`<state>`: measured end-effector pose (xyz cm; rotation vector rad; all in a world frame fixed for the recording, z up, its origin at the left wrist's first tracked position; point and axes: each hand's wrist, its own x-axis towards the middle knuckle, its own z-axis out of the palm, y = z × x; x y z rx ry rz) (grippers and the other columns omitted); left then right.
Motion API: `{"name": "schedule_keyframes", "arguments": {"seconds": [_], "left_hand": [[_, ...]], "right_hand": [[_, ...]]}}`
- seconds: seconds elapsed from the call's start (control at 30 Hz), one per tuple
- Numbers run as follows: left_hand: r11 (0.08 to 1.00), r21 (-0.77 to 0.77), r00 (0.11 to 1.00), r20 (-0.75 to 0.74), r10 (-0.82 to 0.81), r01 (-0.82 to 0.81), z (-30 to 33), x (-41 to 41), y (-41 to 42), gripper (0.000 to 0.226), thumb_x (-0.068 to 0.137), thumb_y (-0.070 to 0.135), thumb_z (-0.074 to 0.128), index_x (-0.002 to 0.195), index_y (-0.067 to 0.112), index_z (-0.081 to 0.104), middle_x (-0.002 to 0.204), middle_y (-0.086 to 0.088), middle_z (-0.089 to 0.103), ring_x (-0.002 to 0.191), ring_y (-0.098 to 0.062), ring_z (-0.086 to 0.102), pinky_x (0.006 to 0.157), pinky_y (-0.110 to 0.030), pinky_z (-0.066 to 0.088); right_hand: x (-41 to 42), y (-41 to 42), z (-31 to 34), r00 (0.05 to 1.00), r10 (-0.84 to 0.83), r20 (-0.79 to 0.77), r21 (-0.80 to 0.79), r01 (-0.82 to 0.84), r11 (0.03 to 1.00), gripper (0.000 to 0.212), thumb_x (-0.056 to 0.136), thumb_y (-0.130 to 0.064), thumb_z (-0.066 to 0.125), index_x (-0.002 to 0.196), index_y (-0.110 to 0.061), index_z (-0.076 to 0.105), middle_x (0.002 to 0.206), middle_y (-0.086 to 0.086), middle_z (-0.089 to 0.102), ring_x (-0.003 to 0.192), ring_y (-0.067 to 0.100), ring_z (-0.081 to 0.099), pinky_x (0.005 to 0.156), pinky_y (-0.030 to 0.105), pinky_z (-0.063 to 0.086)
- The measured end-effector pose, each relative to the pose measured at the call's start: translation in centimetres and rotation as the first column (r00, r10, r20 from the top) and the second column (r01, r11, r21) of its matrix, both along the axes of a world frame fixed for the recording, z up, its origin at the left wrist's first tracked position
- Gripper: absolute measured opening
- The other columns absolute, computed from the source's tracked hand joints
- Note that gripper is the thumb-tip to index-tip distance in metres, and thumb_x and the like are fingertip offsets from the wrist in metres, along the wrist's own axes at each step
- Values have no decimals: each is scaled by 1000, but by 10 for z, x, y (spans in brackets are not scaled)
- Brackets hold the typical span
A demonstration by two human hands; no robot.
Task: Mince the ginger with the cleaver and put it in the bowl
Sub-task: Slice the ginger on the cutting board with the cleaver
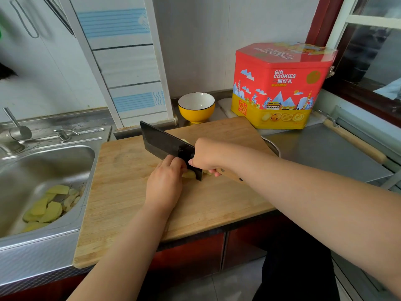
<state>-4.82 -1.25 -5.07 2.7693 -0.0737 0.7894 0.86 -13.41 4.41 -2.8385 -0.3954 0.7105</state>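
The right hand [206, 155] holds the wooden handle of the cleaver [167, 144], fingers wrapped around it. The dark blade stands on its edge on the wooden cutting board [121, 192]. The left hand [166, 181] sits just beside the blade, its fingers curled down on the ginger [189, 174], a yellow bit that peeks out by the blade. The yellow bowl [196, 108] waits behind the board on the tabletop [321, 148], next to a red cookie tin [280, 83]. Yellow peels [46, 205] lie in the sink [32, 161] on the left.
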Motion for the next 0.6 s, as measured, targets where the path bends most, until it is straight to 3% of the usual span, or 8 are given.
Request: {"name": "schedule_keyframes", "arguments": {"seconds": [0.1, 0.2, 0.37, 0.6], "left_hand": [[1000, 8, 1000, 5, -11, 11, -2, 0, 0, 10, 80, 4, 67, 84, 12, 63, 86, -5, 60, 66, -25, 57, 52, -26, 30], [1000, 9, 1000, -7, -17, 17, -4, 2, 1, 11, 80, 4, 67, 85, 14, 63, 87, -4, 59, 67, -24, 56, 52, -27, 32], [1000, 4, 999, -28, -30, 30, -6, 4, 3, 10, 82, 6, 66, 86, 15, 62, 88, -2, 58, 70, -21, 56, 54, -26, 35], [999, -25, 998, -38, -41, 40, -5, 4, 4, 10, 83, 5, 64, 84, 15, 61, 88, -1, 57, 70, -20, 55, 55, -25, 32]], "right_hand": [[1, -4, 8, 999, 39, -5, -50, -39, 998, 42, 104, -27, 41, 100, 7, 67, 76, 14, 64, 56, 20, 55, 59, 27, 46], [5, -7, 9, 1000, 29, -11, -9, -29, 1000, 43, 103, -38, 42, 83, -4, 57, 66, 9, 57, 58, 19, 54, 72, 30, 48], [12, -11, 6, 999, -22, -31, 73, 24, 997, 47, 100, -42, 48, 71, -6, 54, 58, 7, 54, 53, 19, 54, 71, 33, 49], [15, -17, 4, 998, -39, -52, 142, 46, 989, 42, 99, -41, 52, 80, -4, 58, 62, 9, 56, 57, 19, 53, 75, 35, 53]]}}
